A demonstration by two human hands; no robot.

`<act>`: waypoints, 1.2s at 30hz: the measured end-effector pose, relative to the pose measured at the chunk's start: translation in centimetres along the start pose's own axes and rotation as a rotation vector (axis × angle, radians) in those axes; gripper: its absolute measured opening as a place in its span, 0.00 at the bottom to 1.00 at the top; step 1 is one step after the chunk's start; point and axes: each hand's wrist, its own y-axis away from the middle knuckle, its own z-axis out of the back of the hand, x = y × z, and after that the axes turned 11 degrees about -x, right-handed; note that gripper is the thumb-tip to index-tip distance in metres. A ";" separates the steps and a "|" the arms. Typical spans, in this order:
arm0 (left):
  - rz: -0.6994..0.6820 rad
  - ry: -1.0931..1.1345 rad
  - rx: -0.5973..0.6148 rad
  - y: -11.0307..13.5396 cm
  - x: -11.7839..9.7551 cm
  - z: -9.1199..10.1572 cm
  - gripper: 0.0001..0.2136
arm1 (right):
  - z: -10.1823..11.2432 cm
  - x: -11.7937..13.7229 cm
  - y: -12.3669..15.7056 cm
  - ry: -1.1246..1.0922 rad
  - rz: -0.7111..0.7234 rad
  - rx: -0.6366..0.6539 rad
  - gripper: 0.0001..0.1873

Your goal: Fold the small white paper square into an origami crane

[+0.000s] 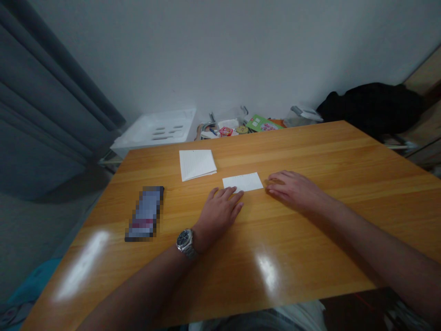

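A small white rectangular piece of paper [245, 181] lies flat on the wooden table [310, 156]. My left hand [220, 211], with a metal wristwatch [186, 242] on its wrist, rests palm down with its fingers apart. Its fingertips touch the near left edge of the paper. Just right of the paper, my right hand [292, 188] lies on the table, fingers stretched toward the paper and nothing seen in them. Farther back on the left is a stack of white lined paper sheets [197, 164].
A phone with a blurred screen [145, 214] lies at the left. Beyond the table's far edge are a white plastic tray [138, 133], a green packet [263, 123] among small items, and a black cloth heap [372, 108]. A grey curtain [44, 82] hangs at the left.
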 end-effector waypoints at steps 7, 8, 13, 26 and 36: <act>-0.012 -0.017 -0.008 -0.2 -0.1 -0.1 0.19 | -0.9 2.2 -0.7 -0.097 -0.031 -0.034 0.19; -0.015 -0.018 -0.010 -0.3 -0.2 0.0 0.18 | -1.4 2.5 -0.8 -0.110 -0.023 -0.022 0.20; -0.027 -0.037 -0.012 -0.7 -0.2 0.1 0.18 | -2.9 3.1 -0.5 -0.159 -0.027 0.015 0.23; -0.171 -0.166 0.028 -0.2 3.2 1.9 0.14 | -2.4 3.5 -0.1 -0.208 -0.058 0.011 0.25; -0.259 -0.185 0.074 0.8 5.1 3.6 0.14 | -2.7 3.2 0.1 -0.196 -0.048 -0.007 0.25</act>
